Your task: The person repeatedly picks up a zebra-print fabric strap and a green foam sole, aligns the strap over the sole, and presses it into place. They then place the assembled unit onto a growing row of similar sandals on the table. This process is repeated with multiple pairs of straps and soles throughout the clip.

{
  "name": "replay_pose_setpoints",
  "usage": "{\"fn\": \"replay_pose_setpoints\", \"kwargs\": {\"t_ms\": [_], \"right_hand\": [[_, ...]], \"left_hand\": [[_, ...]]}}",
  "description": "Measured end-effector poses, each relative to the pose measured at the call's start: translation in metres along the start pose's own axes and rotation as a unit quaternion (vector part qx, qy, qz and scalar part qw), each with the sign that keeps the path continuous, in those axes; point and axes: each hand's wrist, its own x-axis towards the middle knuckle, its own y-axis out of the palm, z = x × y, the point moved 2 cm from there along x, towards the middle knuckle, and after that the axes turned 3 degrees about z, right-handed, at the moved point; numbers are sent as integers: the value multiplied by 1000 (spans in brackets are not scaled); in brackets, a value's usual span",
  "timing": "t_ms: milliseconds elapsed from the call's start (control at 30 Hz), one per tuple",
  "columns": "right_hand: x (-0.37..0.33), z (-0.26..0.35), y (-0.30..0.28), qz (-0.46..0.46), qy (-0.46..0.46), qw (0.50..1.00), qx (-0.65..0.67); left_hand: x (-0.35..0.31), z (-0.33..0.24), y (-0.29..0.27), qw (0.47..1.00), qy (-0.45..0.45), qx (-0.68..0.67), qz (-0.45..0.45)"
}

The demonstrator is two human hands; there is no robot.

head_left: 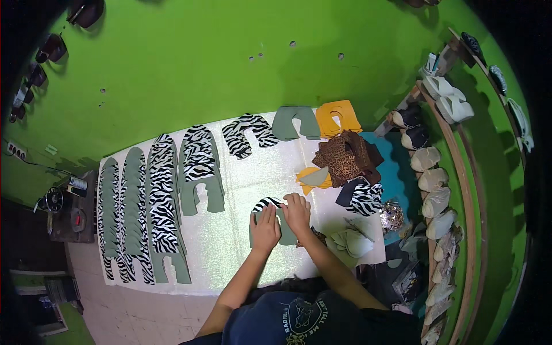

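Observation:
In front of me on the table lies a U-shaped grey-green piece (287,236) of shoe material, with a curved zebra-print strip (267,203) along its top. My left hand (265,227) rests on the left part of this piece, its fingers stretched out flat. My right hand (297,213) touches the strip's right end, fingers apart and slightly bent, thumb toward the left hand. Both hands cover much of the piece. A pile of pale grey-green cut pieces (352,243) lies beside my right forearm, and a small leopard-print scrap (318,234) shows next to it.
Overlapping rows of zebra-print and green pieces (165,195) fill the left side of the white table (230,253). Toward the back right are yellow pieces (339,117), a leopard-print heap (343,161) and a zebra-print bundle (366,197). Shoes (434,179) line a wooden rack (454,167) at right.

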Motion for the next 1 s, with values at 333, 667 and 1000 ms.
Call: {"fn": "replay_pose_setpoints", "kwargs": {"t_ms": [333, 667, 1000], "right_hand": [[-2, 1, 7, 24, -23, 999, -28], [-21, 38, 35, 176, -159, 966, 104], [-21, 6, 21, 200, -105, 974, -2]], "left_hand": [[-12, 29, -2, 1000, -1, 5, -9], [-17, 33, 7, 998, -39, -9, 38], [-16, 31, 3, 999, -27, 17, -9]]}}
